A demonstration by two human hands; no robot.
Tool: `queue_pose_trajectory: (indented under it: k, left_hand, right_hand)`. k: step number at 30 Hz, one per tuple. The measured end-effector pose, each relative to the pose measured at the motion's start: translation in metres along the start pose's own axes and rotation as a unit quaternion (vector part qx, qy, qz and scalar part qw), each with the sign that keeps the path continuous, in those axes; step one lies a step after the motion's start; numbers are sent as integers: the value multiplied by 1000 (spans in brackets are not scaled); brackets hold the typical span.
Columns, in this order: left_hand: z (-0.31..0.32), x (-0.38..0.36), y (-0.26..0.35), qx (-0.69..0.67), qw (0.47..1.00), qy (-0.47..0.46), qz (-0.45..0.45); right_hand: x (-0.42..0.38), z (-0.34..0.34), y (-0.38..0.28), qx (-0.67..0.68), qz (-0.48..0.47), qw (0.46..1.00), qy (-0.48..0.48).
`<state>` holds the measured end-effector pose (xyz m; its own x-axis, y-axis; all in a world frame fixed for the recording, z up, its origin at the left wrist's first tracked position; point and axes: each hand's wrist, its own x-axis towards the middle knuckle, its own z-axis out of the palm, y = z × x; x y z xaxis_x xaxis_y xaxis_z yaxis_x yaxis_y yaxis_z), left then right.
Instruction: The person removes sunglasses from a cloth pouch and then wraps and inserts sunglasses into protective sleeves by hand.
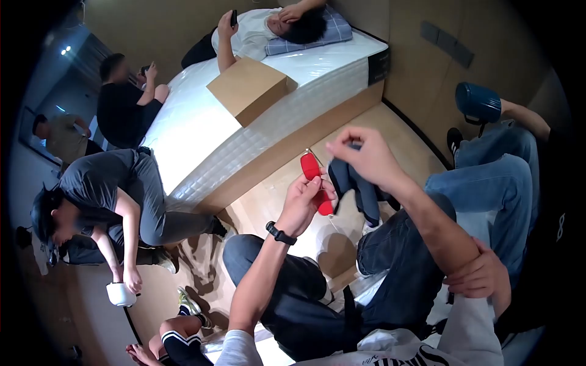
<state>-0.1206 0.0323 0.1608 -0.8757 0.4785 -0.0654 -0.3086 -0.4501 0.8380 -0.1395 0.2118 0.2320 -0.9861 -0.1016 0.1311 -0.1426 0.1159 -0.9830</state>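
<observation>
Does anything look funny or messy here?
A little. A cardboard box sits crooked on the bare mattress, beside someone lying down. Dark cloth dangles from the right hand; the left hand holds a red tool.

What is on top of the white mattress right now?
On the mattress sits a cardboard box; a person lies at the far end with their head on a checked pillow, and another person sits on its left edge. Anything under the box is hidden.
</observation>
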Motion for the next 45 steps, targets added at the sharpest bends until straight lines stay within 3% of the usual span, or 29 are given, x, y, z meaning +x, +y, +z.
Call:
queue_pose_trajectory:
  k: [3, 6, 9, 15, 19, 21, 23, 25, 26, 29, 34, 36, 40, 41, 43, 45]
  left_hand:
    - [-4, 5, -3, 68, 998, 9, 8]
    - [1, 7, 3, 27, 999, 37, -4]
    - [-1, 8, 3, -6, 997, 74, -5]
    - [-11, 8, 2, 58, 993, 102, -15]
    - [-17, 2, 0, 17, 995, 102, -15]
    - [-17, -3, 3, -46, 994, 100, 10]
    - [-21, -9, 4, -50, 993, 102, 22]
    - [-22, -16, 6, 8, 993, 115, 24]
    - [-26, -18, 2, 21, 994, 104, 27]
    - [-30, -19, 0, -14, 995, 101, 14]
    - [-27, -18, 4, 8, 994, 109, 10]
    - [-28, -17, 5, 11, 994, 109, 6]
    - [-30, -11, 8, 45, 993, 106, 7]
    - [-30, -9, 10, 45, 993, 106, 4]
    - [-27, -8, 14, 35, 992, 118, 2]
    - [-26, -8, 17, 33, 992, 122, 5]
  right_hand:
    - [32, 8, 5, -34, -74, 995, 50]
    - [50, 25, 15, -66, -120, 988, 74]
    - [46, 36, 27, -62, -93, 992, 54]
    - [50, 35, 30, -33, -12, 999, 14]
    - [49, 39, 33, -40, -23, 997, -61]
    - [45, 38, 33, -40, -39, 984, -167]
    - [39, 35, 26, -55, -50, 981, -180]
    - [35, 31, 24, -170, 14, 936, -308]
    - [35, 34, 38, -155, -29, 937, -313]
    - [36, 29, 30, -244, 3, 900, -360]
    - [28, 30, 26, -265, -50, 911, -312]
    - [28, 26, 32, -271, -178, 918, -227]
    - [29, 24, 21, -247, -82, 937, -232]
    - [31, 24, 20, -246, -80, 938, -231]
    - [33, 27, 18, -179, -131, 966, -135]
    - [38, 28, 15, -164, -140, 966, -140]
